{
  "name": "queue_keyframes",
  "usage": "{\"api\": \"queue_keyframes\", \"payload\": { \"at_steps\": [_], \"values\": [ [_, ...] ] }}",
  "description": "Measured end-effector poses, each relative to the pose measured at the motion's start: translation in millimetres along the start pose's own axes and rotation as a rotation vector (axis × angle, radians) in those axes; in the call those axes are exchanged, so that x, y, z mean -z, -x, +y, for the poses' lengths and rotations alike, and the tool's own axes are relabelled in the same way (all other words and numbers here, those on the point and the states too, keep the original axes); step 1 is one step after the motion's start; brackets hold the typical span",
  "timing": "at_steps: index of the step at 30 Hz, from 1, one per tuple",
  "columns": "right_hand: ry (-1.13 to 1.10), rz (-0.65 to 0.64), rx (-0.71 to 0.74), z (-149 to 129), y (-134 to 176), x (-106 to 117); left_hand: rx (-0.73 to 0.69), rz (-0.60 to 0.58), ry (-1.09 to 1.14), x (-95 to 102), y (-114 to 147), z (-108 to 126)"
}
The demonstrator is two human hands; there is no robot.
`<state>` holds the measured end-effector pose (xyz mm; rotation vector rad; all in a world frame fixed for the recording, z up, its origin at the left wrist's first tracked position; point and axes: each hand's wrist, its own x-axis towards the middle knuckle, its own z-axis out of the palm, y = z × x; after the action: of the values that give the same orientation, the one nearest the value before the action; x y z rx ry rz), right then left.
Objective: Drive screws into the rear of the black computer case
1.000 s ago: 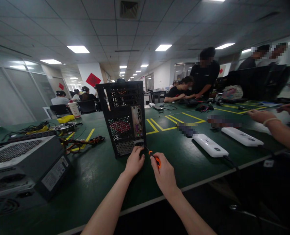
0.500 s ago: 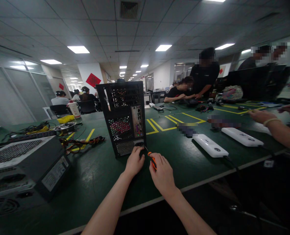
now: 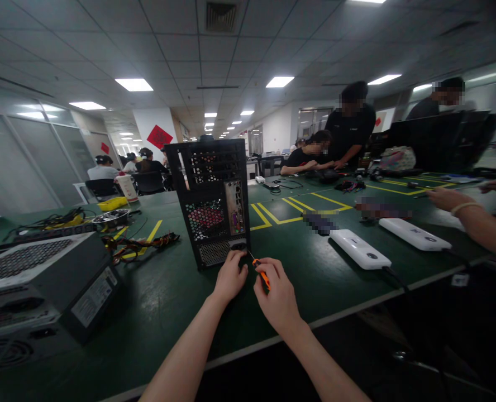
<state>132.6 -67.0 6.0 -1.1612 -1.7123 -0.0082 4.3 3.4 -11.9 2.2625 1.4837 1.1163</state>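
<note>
A black computer case [image 3: 208, 195] stands upright on the green table, its back panel with ports facing me. My left hand [image 3: 230, 278] rests at the lower right corner of that panel, below the power socket. Its fingers are curled together against the case, and whatever lies between them is hidden. An orange-and-black screwdriver [image 3: 263, 274] is held in my right hand [image 3: 278, 296], fingers closed round the handle. The thin shaft slants up and left, with its tip near the case's lower right edge; the exact contact point is too small to tell.
Silver power supply units [image 3: 47, 290] are stacked at the left, with a bundle of cables [image 3: 143, 245] behind. White power banks [image 3: 359, 249] lie to the right. Another person's hand [image 3: 449, 198] works at the far right. The table's front edge [image 3: 357, 312] runs below my wrists.
My right hand's fingers have shifted slightly on the screwdriver, and more of the orange handle shows. My left hand and the case stay where they were.
</note>
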Motion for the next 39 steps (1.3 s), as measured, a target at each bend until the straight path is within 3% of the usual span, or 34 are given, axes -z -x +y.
{"api": "queue_keyframes", "payload": {
  "at_steps": [14, 24, 39],
  "values": [
    [0.093, 0.001, -0.096, 5.3, 2.9, 0.0, 0.018, 0.0, 0.007, 0.6, 1.4, 2.7],
    [0.073, 0.027, 0.038, 5.1, 3.3, 0.4, 0.018, -0.013, -0.003, 0.1, 1.0, 1.7],
    [0.069, 0.018, -0.106, 4.2, 2.8, 2.1, 0.011, -0.001, 0.005, -1.1, 1.2, 0.5]
  ]
}}
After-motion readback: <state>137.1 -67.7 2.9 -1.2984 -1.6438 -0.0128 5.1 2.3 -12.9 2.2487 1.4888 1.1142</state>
